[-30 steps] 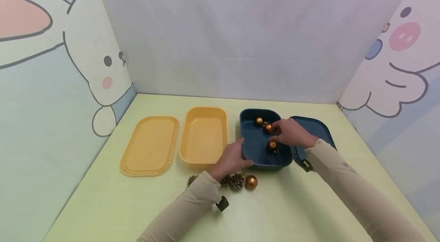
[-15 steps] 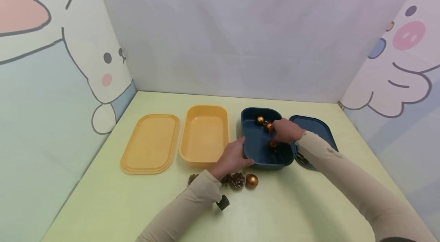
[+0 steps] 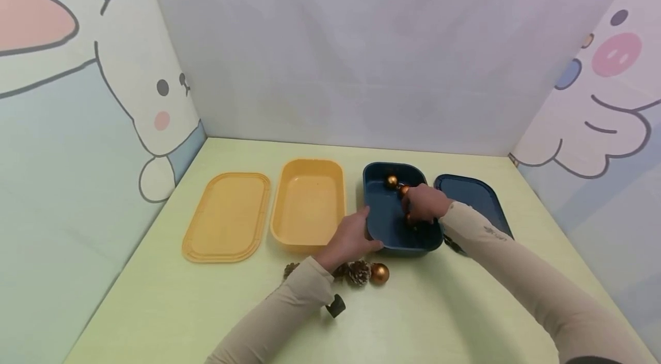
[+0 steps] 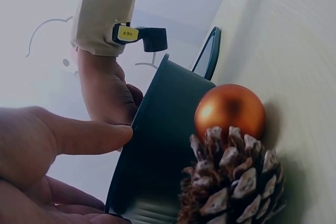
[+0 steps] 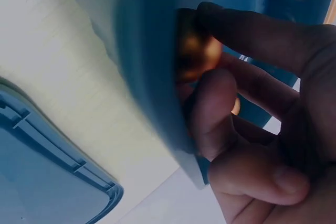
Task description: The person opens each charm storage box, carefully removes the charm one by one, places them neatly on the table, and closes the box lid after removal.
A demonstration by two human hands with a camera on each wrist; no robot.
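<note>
A dark blue plastic box [image 3: 383,217] stands on the table. My left hand [image 3: 352,237] holds its near left corner, with the thumb [image 4: 100,136] at the rim in the left wrist view. Inside the box, my right hand [image 3: 426,203] pinches a copper bauble [image 5: 199,51] between thumb and fingers. Two more copper baubles, one farther back [image 3: 392,181] and one beside the hand [image 3: 405,190], lie in the box. Just outside its near side are another copper bauble [image 3: 380,274] and a frosted pine cone [image 3: 358,273]. My left forearm partly hides more cones.
Left of the blue box stands a yellow box [image 3: 308,203], with a yellow lid [image 3: 227,217] flat beside it. A dark blue lid [image 3: 477,197] lies to the right, partly under my right sleeve. Walls with cartoon animals enclose the table.
My right hand has moved down and slightly left inside the blue box, closing its fingers on the near bauble. The left hand stays at the box corner.
</note>
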